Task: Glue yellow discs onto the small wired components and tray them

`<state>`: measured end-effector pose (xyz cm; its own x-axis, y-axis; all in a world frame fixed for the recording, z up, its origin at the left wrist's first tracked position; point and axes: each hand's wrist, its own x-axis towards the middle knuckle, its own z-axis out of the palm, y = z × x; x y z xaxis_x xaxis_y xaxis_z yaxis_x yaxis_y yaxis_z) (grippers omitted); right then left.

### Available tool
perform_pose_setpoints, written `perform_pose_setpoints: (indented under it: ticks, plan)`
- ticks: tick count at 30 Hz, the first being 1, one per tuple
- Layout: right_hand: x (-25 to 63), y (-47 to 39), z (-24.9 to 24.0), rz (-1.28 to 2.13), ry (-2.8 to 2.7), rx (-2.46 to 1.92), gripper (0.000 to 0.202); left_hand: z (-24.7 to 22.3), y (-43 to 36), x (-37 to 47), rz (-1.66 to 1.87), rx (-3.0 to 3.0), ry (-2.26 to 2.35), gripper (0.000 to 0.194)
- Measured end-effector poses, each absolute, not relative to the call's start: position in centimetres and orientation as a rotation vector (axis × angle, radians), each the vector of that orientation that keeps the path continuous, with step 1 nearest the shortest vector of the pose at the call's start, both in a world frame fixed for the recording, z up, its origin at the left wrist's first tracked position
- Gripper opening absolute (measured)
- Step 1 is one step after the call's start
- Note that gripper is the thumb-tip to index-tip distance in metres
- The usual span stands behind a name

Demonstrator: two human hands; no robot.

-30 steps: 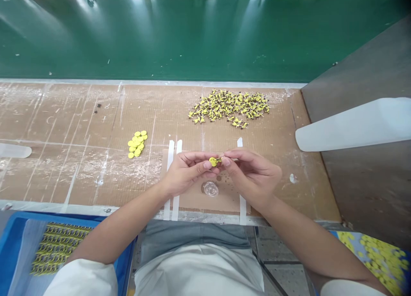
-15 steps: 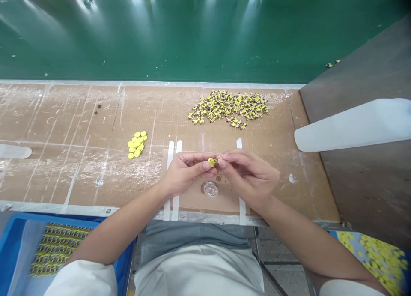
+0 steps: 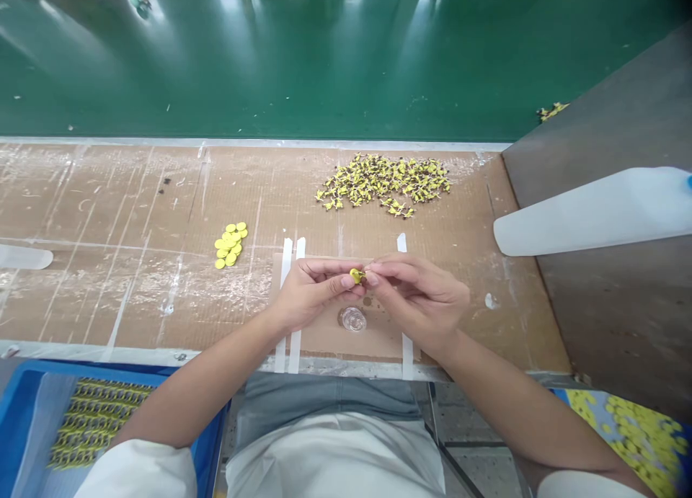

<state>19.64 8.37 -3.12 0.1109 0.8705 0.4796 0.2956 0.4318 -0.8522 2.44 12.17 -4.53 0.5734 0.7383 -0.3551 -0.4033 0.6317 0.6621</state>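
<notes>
My left hand point(image 3: 311, 292) pinches a small yellow disc point(image 3: 355, 275) between thumb and fingers, just above the work mat. Closed on the other side, my right hand point(image 3: 424, 296) has its thumb and fingertips on a tiny yellow-and-dark figure point(image 3: 363, 275) that meets the disc. The fingers partly hide both pieces. Below the hands stands a small clear glass dish point(image 3: 354, 318). A group of yellow discs point(image 3: 231, 244) lies to the left, and a heap of small yellow-and-dark figures point(image 3: 386, 179) lies behind the hands.
A green belt point(image 3: 303, 65) runs along the back, with several figures point(image 3: 552, 112) at its right. A grey panel point(image 3: 610, 296) and a white rounded object point(image 3: 589, 211) bound the right side. Blue trays point(image 3: 27, 390) with figure rows and loose discs point(image 3: 643, 426) sit below the table.
Both hands stay almost in place, with the figure and disc slightly turned between the fingertips. On the belt, more of the figures at the right have come into sight, shifted left.
</notes>
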Motion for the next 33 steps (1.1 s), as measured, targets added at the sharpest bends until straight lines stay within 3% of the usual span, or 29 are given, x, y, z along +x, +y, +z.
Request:
perform_pose_setpoints:
  ticks: [33]
  plan:
    - [19.63, 8.34, -3.25, 0.667, -1.431, -1.158, 0.018, -4.79, 12.13, 2.43, 0.765, 0.676, 0.75, 0.024]
